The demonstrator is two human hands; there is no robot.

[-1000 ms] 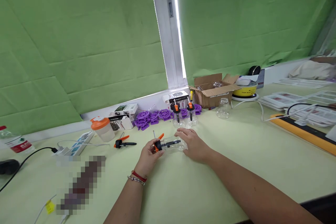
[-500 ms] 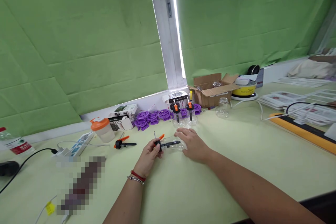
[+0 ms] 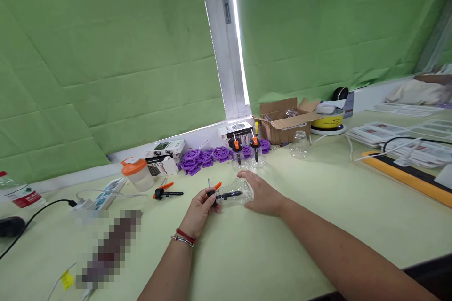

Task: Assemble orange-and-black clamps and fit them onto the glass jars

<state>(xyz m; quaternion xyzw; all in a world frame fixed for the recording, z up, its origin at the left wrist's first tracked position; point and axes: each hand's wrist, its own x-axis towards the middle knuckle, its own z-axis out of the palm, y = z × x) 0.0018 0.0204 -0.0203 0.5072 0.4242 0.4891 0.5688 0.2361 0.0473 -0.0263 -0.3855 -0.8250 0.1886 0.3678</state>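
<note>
Clear bottle (image 3: 234, 187) lies sideways between your hands, black stem (image 3: 231, 194) inside; cannot tell whether it touches the table (image 3: 233, 254). Your left hand (image 3: 200, 209) has its fingers pinched on the black cap (image 3: 211, 193); your right hand (image 3: 264, 194) has its fingers curved around the base. White box (image 3: 165, 166) beside the orange-lidded cup (image 3: 138, 175): "CU" legible, remainder unclear. Red-labelled bottle (image 3: 28, 199), far left: print unreadable.

Green sheeting (image 3: 106, 47) hangs behind the desk (image 3: 240, 258). An orange-lidded cup (image 3: 138, 178) stands between a power strip (image 3: 110, 193) and a white carton (image 3: 165, 166). Purple parts (image 3: 192, 156) lie right of the carton; farther right, a yellow tub (image 3: 328, 121) sits near printed sheets (image 3: 379, 130).
</note>
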